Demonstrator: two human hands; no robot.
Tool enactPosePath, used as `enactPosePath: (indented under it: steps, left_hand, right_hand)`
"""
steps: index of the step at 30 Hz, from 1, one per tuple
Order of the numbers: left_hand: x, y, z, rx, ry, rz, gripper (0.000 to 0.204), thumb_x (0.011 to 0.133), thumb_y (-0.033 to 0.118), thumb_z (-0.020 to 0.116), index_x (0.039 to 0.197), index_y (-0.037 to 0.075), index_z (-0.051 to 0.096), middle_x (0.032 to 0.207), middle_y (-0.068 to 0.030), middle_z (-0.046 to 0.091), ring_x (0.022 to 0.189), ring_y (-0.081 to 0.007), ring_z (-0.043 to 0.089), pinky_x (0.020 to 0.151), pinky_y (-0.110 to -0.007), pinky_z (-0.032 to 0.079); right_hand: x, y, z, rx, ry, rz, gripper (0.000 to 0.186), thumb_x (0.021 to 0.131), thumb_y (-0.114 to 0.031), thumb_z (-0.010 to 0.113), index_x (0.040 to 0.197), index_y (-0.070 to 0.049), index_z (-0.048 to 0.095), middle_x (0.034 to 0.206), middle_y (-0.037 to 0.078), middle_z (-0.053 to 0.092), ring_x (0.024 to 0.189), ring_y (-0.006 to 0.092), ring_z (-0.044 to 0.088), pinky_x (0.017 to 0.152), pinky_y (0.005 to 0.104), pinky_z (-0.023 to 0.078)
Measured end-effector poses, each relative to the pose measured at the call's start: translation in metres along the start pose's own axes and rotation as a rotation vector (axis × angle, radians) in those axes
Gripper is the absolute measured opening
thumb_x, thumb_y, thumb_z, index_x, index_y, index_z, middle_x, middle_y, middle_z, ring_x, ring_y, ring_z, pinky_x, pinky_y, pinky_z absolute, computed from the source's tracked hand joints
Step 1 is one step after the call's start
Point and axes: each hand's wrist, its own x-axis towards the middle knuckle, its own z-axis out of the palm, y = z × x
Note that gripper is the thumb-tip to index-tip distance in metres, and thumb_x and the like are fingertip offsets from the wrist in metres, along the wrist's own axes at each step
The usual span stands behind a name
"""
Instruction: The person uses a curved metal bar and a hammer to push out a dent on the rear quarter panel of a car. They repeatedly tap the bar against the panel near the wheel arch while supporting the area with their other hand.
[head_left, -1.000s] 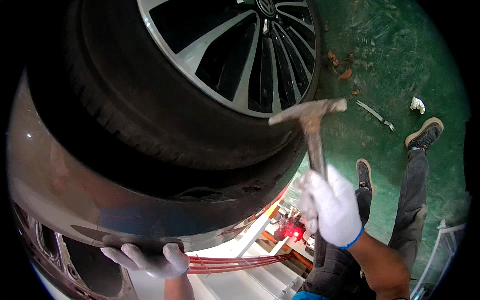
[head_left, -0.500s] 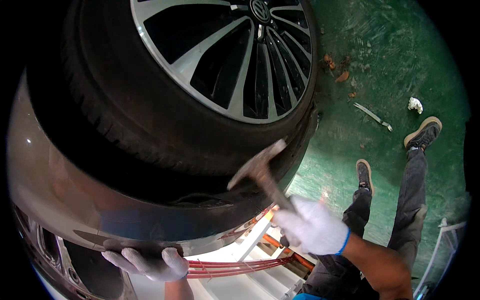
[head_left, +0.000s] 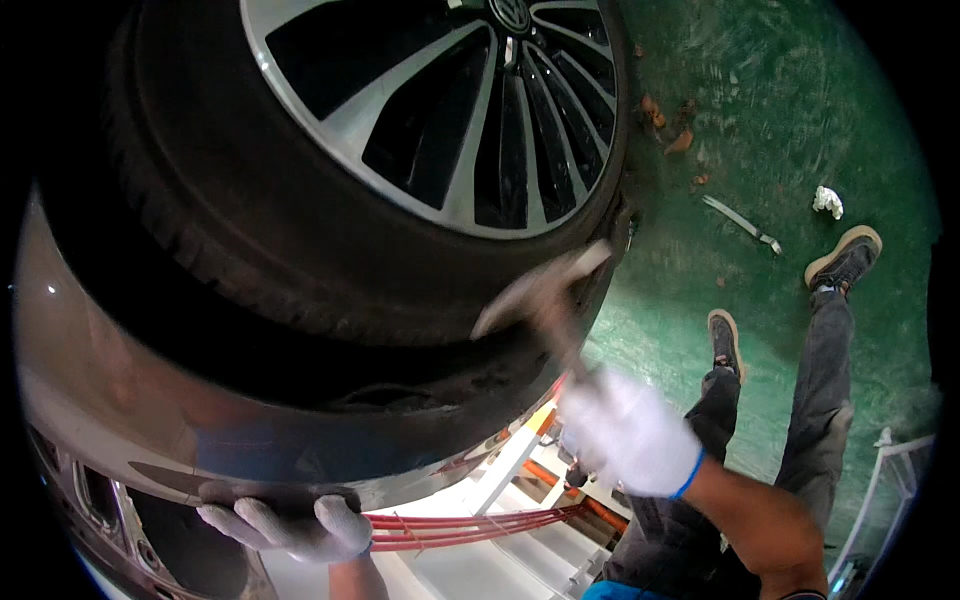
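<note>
In the head view, my left hand (head_left: 290, 530), in a white glove, grips the lower edge of a glossy grey-brown car panel (head_left: 120, 350) with bent fingers. My right hand (head_left: 625, 435), also gloved and blurred, is closed on the handle of a hammer (head_left: 540, 290). The blurred hammer head is over the dark gap between the panel and a black tyre (head_left: 250, 240); whether it touches either is unclear. The tyre surrounds a silver-and-black spoked wheel (head_left: 455, 150).
A green floor (head_left: 770, 120) holds a metal bar tool (head_left: 740, 222), crumpled white material (head_left: 827, 203) and dry leaves (head_left: 678, 142). Legs in grey trousers (head_left: 810, 380) and shoes stretch at right beside a pale metal frame (head_left: 880, 470). Red lines (head_left: 450, 530) run below the panel.
The hammer swung down and left toward the tyre gap, then rose slightly to the right. My left hand stays on the panel edge. The view has shifted a little.
</note>
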Motion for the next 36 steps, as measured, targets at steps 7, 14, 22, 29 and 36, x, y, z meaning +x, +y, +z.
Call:
enactPosePath:
  steps: [7, 14, 22, 29, 36]
  left_hand:
    - [-0.006, 0.002, 0.006, 0.018, 0.064, -0.092, 0.065, 0.109, 0.048, 0.041, 0.165, 0.017, 0.034, 0.172, -0.0237, 0.023, 0.158, -0.0502, 0.021, 0.118, -0.066, 0.039]
    - [0.005, 0.009, 0.005, 0.229, 0.044, 0.035, 0.058, 0.111, 0.051, 0.043, 0.164, 0.033, 0.029, 0.171, -0.0178, 0.031, 0.155, -0.0531, 0.028, 0.115, -0.068, 0.041]
    - [-0.01, -0.004, 0.008, -0.05, 0.06, -0.077, 0.075, 0.1, 0.045, 0.045, 0.165, 0.009, 0.032, 0.173, -0.0217, 0.015, 0.162, -0.041, 0.014, 0.125, -0.064, 0.031]
    - [-0.015, -0.008, 0.003, -0.027, -0.001, -0.046, 0.074, 0.102, 0.042, 0.042, 0.165, 0.005, 0.029, 0.173, -0.024, 0.013, 0.162, -0.0424, 0.01, 0.126, -0.065, 0.027]
    - [-0.011, -0.006, 0.007, -0.087, 0.007, -0.046, 0.074, 0.102, 0.042, 0.044, 0.165, 0.007, 0.028, 0.174, -0.0234, 0.009, 0.162, -0.0437, 0.01, 0.126, -0.066, 0.027]
  right_hand:
    - [-0.006, -0.013, -0.006, 0.023, -0.048, 0.106, 0.041, 0.108, -0.038, 0.059, 0.109, 0.003, 0.062, 0.07, 0.003, 0.06, 0.061, 0.013, 0.061, 0.055, 0.0328, 0.049]
    - [-0.009, -0.022, -0.003, -0.016, -0.108, 0.193, 0.037, 0.108, -0.033, 0.06, 0.115, 0.003, 0.062, 0.071, 0.007, 0.062, 0.06, 0.0156, 0.059, 0.058, 0.0349, 0.05]
    - [-0.007, -0.02, -0.002, 0.343, -0.038, 0.039, 0.032, 0.108, -0.031, 0.062, 0.11, 0.001, 0.06, 0.068, 0.006, 0.058, 0.057, 0.0132, 0.056, 0.051, 0.0314, 0.046]
    - [-0.004, -0.012, 0.006, 0.17, -0.133, 0.103, 0.03, 0.107, -0.032, 0.062, 0.108, -0.002, 0.059, 0.07, -0.001, 0.055, 0.056, 0.0086, 0.053, 0.047, 0.0268, 0.041]
    - [-0.005, -0.009, 0.008, 0.101, -0.179, 0.189, 0.039, 0.107, -0.04, 0.061, 0.107, -0.001, 0.061, 0.07, 0.003, 0.058, 0.057, 0.0104, 0.057, 0.049, 0.0282, 0.046]
